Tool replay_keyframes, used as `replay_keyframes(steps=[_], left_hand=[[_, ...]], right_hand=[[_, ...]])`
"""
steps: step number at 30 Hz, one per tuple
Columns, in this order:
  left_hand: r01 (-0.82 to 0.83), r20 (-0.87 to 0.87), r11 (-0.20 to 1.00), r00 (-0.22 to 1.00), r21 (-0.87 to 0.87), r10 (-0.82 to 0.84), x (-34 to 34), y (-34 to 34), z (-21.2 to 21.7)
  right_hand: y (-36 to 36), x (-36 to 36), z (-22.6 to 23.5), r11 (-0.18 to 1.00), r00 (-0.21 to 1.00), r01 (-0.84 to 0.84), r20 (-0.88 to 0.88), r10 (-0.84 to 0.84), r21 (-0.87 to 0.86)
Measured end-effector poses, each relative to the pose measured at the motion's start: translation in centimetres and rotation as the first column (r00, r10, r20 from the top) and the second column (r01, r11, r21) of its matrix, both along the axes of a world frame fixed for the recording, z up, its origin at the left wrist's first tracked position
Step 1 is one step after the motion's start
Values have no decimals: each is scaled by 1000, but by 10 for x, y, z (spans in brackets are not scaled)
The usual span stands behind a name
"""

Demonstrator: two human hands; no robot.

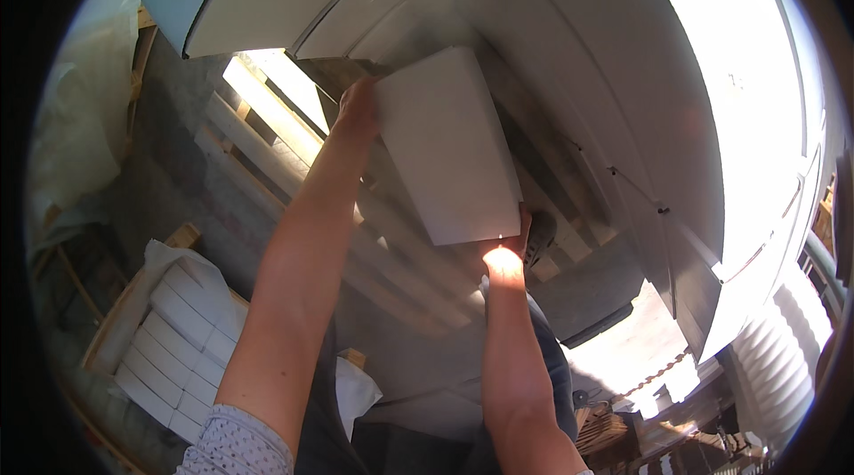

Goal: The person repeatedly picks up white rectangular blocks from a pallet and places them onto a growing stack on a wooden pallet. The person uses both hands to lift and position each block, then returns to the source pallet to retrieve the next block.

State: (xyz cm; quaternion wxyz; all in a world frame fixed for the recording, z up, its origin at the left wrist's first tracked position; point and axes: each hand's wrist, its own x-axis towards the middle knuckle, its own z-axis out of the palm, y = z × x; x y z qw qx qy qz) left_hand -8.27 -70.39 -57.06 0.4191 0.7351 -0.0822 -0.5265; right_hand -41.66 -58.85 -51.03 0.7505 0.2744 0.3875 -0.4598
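Note:
A plain white box-shaped block (pixel 445 150) is held up in front of me, tilted, over a wooden pallet (pixel 267 110). My left hand (pixel 358 106) grips its far left edge, the fingers partly hidden behind it. Down at the near right corner, my right hand (pixel 514 248) is closed round the block's edge, with bright sunlight on the wrist. The block's underside is hidden, and I cannot tell whether it is hollow.
Large white panels (pixel 578 75) rise behind and to the right of the pallet. At lower left stands a wooden-edged crate (pixel 107 333) of white blocks (pixel 165 346). Plastic sheeting (pixel 84 137) hangs at far left. A ribbed white hose (pixel 783 342) is at lower right. My shoe (pixel 540 235) shows near the pallet.

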Motion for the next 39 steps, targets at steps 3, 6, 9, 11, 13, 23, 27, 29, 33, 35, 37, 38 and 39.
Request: replay_keyframes(steps=[3, 6, 9, 11, 13, 23, 27, 29, 33, 35, 37, 38, 39], left_hand=[[-278, -282, 935, 899, 220, 334, 1, 8, 22], [-341, -329, 917, 858, 206, 393, 0, 34, 47], [-375, -355, 904, 832, 205, 426, -7, 91, 60], [-172, -209, 978, 958, 119, 194, -5, 136, 69], [13, -90, 994, 996, 109, -3, 1, 180, 86], [-873, -911, 433, -32, 226, 412, 25, 456, 192], [-899, -531, 266, 45, 348, 846, 12, 520, 254], [-915, -444, 385, 296, 122, 846, 11, 548, 276], [-863, -116, 479, 498, -158, 859, 2, 602, 315], [-832, 64, 518, 516, -199, 854, 7, 612, 332], [-845, 111, 496, 484, -197, 868, 34, 622, 359], [-877, 71, 447, 442, -176, 894, 43, 632, 381], [-905, 27, 398, 399, -151, 916, 50, 643, 410]], right_hand=[[10, 9, 26, 996, 999, 31, 47, -27, -85], [18, 12, 48, 931, 982, -188, -81, 172, -314], [40, 6, 80, 802, 822, -515, -442, 360, -303], [61, 4, 105, 877, 787, -477, -471, 398, -56], [85, 4, 132, 915, 789, -395, -479, 386, 86], [148, 46, 282, 303, -63, -864, -685, 725, 401], [136, 125, 371, 156, -94, -964, -825, 557, 215], [130, 169, 426, 133, -23, -982, -780, 625, 136], [146, 270, 511, -51, -106, -994, -784, 612, 94], [161, 311, 549, -329, -235, -940, -875, 423, 94], [188, 360, 575, -338, -240, -938, -849, 471, 77], [202, 385, 583, -356, -281, -928, -830, 482, 107], [213, 405, 600, -458, -263, -889, -827, 496, 8]])
